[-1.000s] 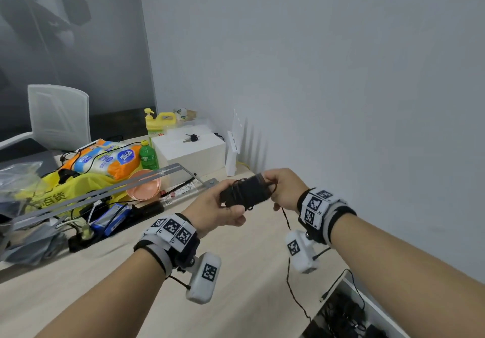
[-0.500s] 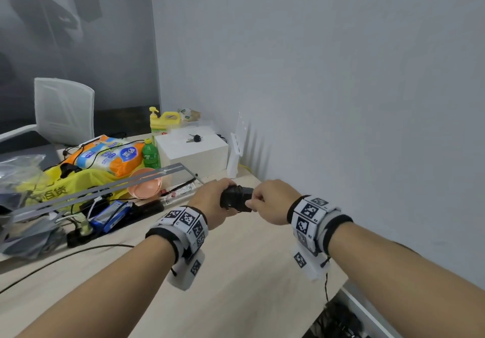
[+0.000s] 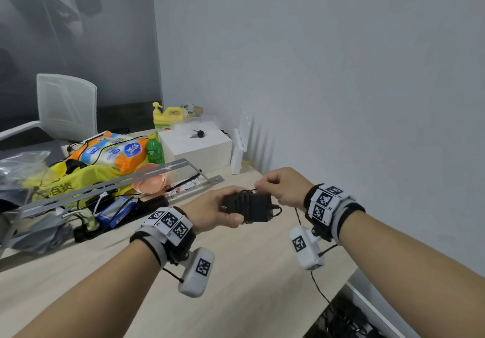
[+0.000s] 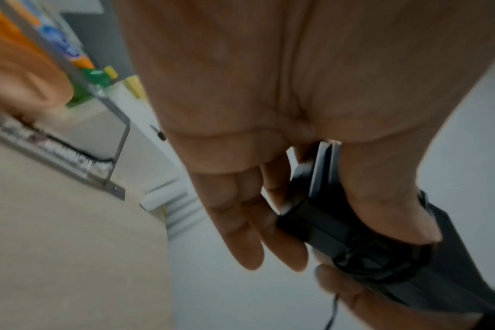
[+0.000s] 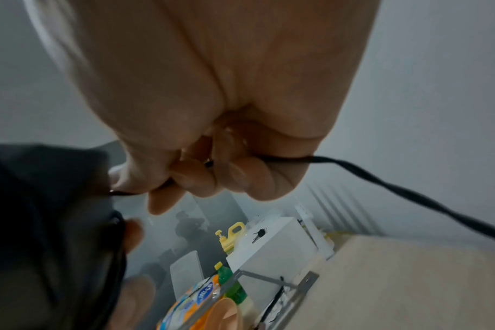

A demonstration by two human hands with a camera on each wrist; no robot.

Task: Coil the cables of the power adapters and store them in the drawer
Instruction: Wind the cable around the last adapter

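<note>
A black power adapter with its thin black cable wound round it several times is held above the wooden desk. My left hand grips the adapter by its left end, thumb on top. My right hand is just above its right end and pinches the cable in curled fingers. The loose cable runs from that hand down past the desk edge to the open drawer at bottom right, where more dark adapters lie.
The desk's left side is crowded: a yellow bag, an orange tissue pack, a green bottle, a pink bowl, a metal bar and a power strip. A white box with keys stands by the wall.
My right hand has lifted from the adapter's end to above it, carrying the cable over for another turn. The left hand rolled, so the adapter's broad side now faces up.
</note>
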